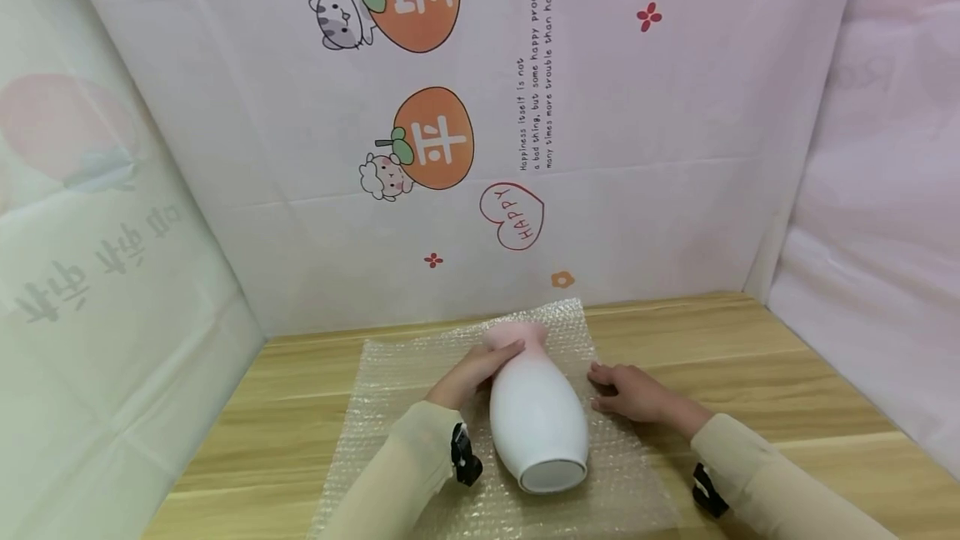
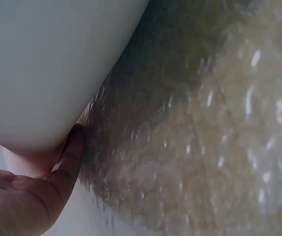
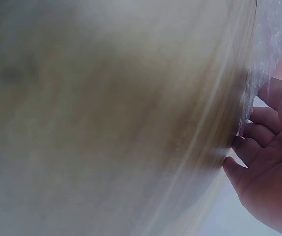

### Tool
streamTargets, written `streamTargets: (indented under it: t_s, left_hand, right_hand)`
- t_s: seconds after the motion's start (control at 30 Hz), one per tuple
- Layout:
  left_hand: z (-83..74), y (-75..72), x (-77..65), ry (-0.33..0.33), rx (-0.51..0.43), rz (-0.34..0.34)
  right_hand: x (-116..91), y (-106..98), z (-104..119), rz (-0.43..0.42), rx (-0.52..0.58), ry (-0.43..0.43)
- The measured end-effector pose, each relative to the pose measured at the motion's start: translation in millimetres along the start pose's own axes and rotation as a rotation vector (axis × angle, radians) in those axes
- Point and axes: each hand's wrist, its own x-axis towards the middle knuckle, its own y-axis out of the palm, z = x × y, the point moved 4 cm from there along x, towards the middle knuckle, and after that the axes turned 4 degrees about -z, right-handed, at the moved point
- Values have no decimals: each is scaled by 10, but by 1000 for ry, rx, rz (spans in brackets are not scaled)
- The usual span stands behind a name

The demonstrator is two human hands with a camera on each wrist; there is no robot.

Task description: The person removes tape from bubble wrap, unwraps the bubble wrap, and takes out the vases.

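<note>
A vase (image 1: 538, 415), white with a pink neck, lies on its side on a sheet of bubble wrap (image 1: 397, 390), its base towards me. My left hand (image 1: 471, 373) grips the neck, thumb across the top; in the left wrist view a curled finger (image 2: 72, 147) reaches in between vase and wrap. At the wrap's right edge, my right hand (image 1: 637, 394) has its fingertips on the border, thumb and fingers apart in the head view. The right wrist view shows those fingers (image 3: 259, 135) loosely bent where wrap and tabletop meet.
Under the wrap is a wood-grain table (image 1: 750, 373). A white printed cloth (image 1: 637, 148) stands behind it, with more cloth panels at left (image 1: 97, 273) and right (image 1: 877, 273). Black straps (image 1: 465, 457) sit on both wrists over pale sleeves.
</note>
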Motion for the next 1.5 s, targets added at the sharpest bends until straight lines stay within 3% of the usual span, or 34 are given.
streamTargets:
  t_s: [0.23, 0.6, 0.8, 1.03, 1.5]
  left_hand:
    - [9, 37, 44, -6, 0, 48]
    - [-45, 124, 42, -40, -59, 14]
    - [-38, 152, 83, -68, -9, -20]
    - [-53, 190, 128, -99, -64, -58]
    - [-69, 206, 66, -144, -63, -79]
  right_hand:
    - [7, 4, -19, 1, -4, 20]
    - [2, 5, -12, 13, 6, 36]
    - [10, 15, -28, 12, 9, 28]
    - [19, 17, -55, 12, 11, 42]
    - [2, 3, -5, 11, 9, 37]
